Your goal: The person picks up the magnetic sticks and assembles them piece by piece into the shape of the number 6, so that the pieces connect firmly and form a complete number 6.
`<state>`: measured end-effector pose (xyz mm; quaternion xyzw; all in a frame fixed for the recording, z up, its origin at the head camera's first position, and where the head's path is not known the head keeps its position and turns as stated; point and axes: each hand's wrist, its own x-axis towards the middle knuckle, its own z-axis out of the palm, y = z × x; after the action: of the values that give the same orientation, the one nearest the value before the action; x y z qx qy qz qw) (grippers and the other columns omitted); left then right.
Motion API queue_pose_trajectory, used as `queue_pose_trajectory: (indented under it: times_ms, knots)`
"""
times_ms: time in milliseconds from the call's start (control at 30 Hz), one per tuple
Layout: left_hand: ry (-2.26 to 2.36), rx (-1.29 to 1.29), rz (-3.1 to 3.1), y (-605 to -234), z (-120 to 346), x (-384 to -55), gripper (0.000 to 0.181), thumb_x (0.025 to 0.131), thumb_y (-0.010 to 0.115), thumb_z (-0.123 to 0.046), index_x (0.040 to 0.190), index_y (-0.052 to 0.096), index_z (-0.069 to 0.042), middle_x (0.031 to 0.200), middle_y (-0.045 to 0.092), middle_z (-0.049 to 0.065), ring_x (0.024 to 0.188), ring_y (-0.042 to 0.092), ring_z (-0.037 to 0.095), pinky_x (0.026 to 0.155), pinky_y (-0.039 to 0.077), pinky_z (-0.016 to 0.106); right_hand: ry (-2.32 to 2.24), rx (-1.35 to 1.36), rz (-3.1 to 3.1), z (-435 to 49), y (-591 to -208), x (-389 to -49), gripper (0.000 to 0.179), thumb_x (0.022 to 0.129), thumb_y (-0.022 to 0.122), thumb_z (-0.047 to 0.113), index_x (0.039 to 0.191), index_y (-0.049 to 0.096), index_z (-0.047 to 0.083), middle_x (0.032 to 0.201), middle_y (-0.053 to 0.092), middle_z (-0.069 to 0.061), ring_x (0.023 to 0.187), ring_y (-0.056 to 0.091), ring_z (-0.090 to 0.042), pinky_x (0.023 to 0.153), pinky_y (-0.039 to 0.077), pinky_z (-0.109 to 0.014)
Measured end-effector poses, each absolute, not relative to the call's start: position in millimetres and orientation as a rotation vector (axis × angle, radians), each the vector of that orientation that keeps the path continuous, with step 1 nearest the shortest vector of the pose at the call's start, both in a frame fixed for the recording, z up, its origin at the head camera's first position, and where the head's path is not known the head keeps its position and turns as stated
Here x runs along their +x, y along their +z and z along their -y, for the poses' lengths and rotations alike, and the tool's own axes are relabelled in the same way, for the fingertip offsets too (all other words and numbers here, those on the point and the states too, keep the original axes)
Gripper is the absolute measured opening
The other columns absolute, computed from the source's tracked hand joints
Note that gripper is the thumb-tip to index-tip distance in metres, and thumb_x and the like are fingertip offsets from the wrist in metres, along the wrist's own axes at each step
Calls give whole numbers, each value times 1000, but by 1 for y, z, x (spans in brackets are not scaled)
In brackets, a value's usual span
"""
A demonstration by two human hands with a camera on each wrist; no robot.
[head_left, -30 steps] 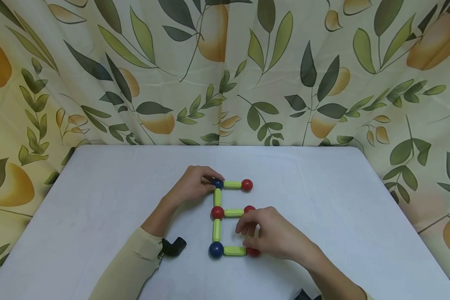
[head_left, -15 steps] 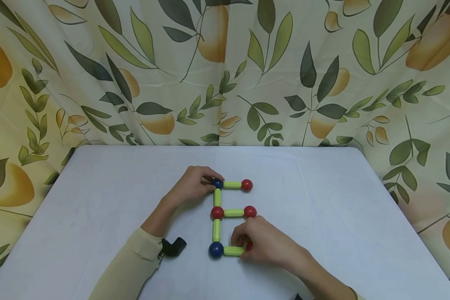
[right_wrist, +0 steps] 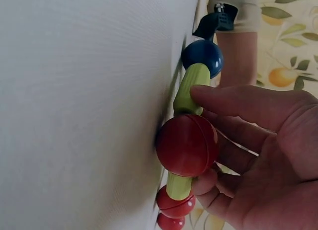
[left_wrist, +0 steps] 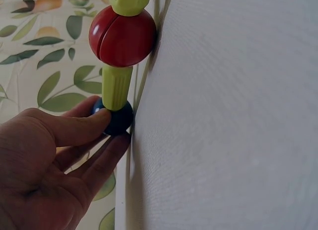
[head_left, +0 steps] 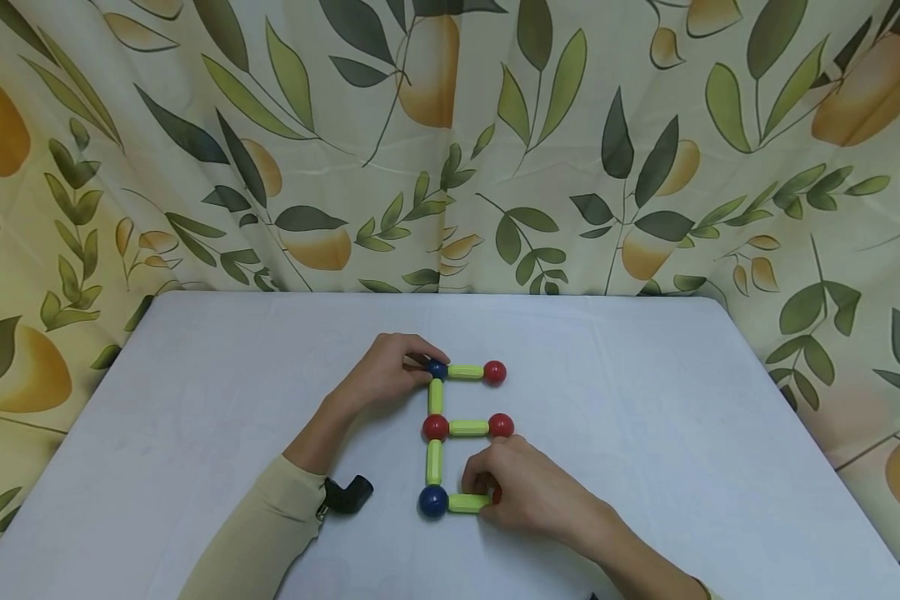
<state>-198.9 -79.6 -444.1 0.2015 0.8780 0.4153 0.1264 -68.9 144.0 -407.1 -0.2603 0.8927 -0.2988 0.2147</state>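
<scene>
An E-shaped figure of yellow-green ridged rods and red and blue balls lies on the white table. My left hand [head_left: 392, 365] pinches the far-left blue ball [left_wrist: 119, 119] between thumb and fingertips; a short rod [left_wrist: 117, 88] and a red ball [left_wrist: 123, 37] follow it. At the near-right end, my right hand [head_left: 534, 492] has its fingers around a red ball [right_wrist: 186, 146], mostly covered in the head view. Its thumb lies against the rod [right_wrist: 191, 88] running to the near-left blue ball [head_left: 432, 502]. The far arm ends in a red ball [head_left: 494, 372].
The middle arm's red end ball [head_left: 501, 425] sits just beyond my right knuckles. A black wrist-worn device [head_left: 349, 495] sticks out at my left sleeve [head_left: 270, 525]. Behind the white table [head_left: 645, 375] hangs a curtain [head_left: 495, 242] printed with fruit and leaves.
My right hand has lowered around the near-right red ball and covers more of it, exposing the middle arm's end ball. The left hand and the figure keep their places.
</scene>
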Motion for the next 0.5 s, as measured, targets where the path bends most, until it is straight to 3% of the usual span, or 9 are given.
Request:
queue_pose_trajectory:
  times_ms: [500]
  knots:
    - [1217,581,-2558,-444,79,-201,32,93,74,1,117,80,-19,119,74,2,109,70,17,97,59,35,-825,-704,-2479,-148,-403,-73,21,79,84,0,92,80,16,79,69,13,73,61,-10,68,53,-21]
